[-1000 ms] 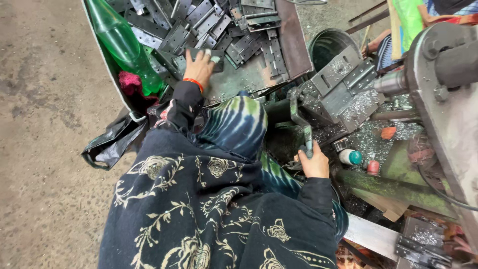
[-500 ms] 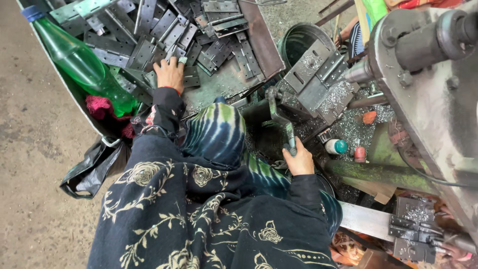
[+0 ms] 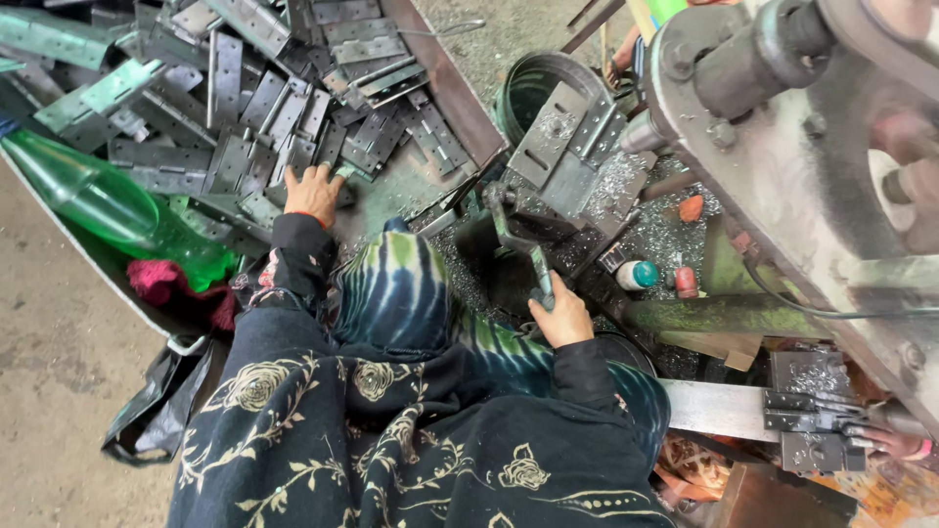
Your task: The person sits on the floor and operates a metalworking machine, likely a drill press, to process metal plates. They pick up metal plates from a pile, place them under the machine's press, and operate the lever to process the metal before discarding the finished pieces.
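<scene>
The left hand (image 3: 315,193) lies flat with fingers spread on a heap of grey metal hinge plates (image 3: 264,108), touching the near edge of the heap at the far left; I cannot tell whether it has yet closed on any one plate. The right hand (image 3: 560,315) is wrapped tight around the handle of a dark lever (image 3: 518,244) that rises toward the machine's clamp block (image 3: 567,147) at centre. The plates are thin, flat and rectangular, punched with small holes, dull and slightly oily, lying crisscross in a shallow rust-edged tray (image 3: 445,88). By the look of it the work is at a picking stage: a plate already sits on the block, while a great many wait in the heap. Bright curly metal shavings (image 3: 665,230) cover the machine bed right of the lever. A green plastic bottle (image 3: 98,200) and a red cloth (image 3: 166,284) rest left of the heap.
</scene>
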